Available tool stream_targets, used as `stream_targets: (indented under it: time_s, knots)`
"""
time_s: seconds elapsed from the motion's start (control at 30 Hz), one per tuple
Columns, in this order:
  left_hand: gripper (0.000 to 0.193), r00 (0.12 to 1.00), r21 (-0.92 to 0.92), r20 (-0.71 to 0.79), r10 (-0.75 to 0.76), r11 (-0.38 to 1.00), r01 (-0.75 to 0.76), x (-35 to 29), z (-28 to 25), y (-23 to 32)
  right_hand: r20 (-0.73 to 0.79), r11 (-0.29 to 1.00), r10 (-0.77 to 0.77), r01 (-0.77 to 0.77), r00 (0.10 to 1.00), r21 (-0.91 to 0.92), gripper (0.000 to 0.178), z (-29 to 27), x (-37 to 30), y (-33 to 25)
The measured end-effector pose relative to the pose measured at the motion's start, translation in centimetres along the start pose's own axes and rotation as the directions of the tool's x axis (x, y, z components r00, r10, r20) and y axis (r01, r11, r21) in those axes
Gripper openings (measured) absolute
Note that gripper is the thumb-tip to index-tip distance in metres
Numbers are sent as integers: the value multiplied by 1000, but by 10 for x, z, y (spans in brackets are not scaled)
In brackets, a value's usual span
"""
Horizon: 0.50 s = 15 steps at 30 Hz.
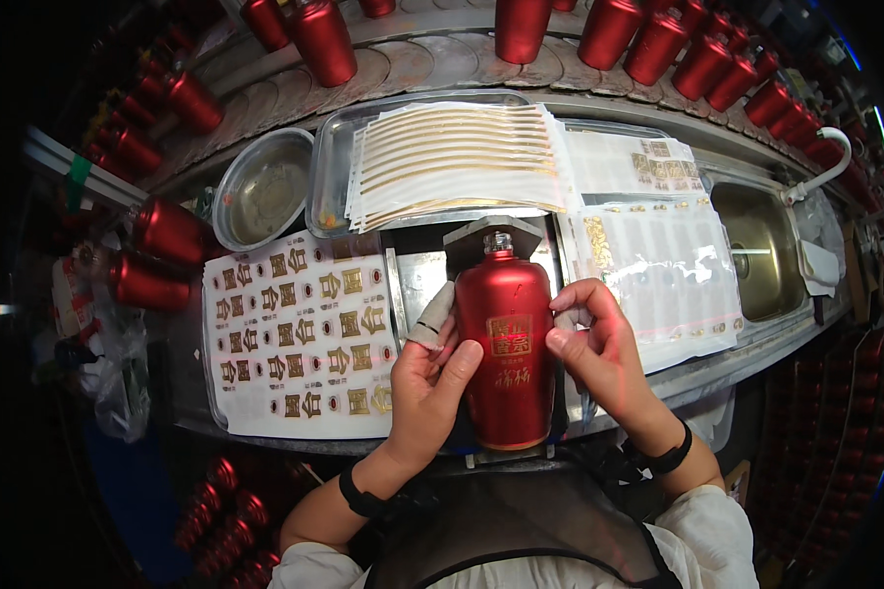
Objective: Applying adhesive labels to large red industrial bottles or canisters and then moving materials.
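A glossy red bottle (499, 402) with a bare clear glass neck lies on its back in a metal rest, neck away from me. Gold lettering decals mark its front. My left hand (427, 388) grips its left side, thumb on the front edge and fingers along the flank, some in pale finger covers. Against the opposite side, my right hand (604, 344) is closed with bent fingers and the thumb at the bottle's edge. Its fingertips are partly hidden. A grey angled block (530, 236) sits behind the bottle's shoulder.
Left of the bottle lies a decal sheet (304, 417). Behind, a metal tray (332, 147) carries gold-striped sheets (457, 162), beside a bowl of liquid (265, 191). More sheets (658, 285) lie right, before a sink (771, 265) with a tap. Red bottles line a conveyor (413, 64) at the back.
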State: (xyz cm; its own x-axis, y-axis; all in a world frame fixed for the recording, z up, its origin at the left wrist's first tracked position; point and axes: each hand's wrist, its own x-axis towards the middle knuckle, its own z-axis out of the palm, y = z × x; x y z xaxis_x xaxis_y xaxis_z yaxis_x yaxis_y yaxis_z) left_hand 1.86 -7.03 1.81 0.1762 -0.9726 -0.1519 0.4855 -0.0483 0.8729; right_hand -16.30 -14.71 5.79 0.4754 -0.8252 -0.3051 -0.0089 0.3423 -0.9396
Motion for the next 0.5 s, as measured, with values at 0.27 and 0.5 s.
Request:
stream_targets:
  time_s: [0.27,0.5]
  knots:
    - [70,993,143,89,83,985,-95,-9,0,2,-123,960,-86,50,989,-275,53,11,-6,11]
    - [74,990,186,119,82,977,-103,-9,-9,-7,-116,998,56,-58,992,-16,35,3,-1,6]
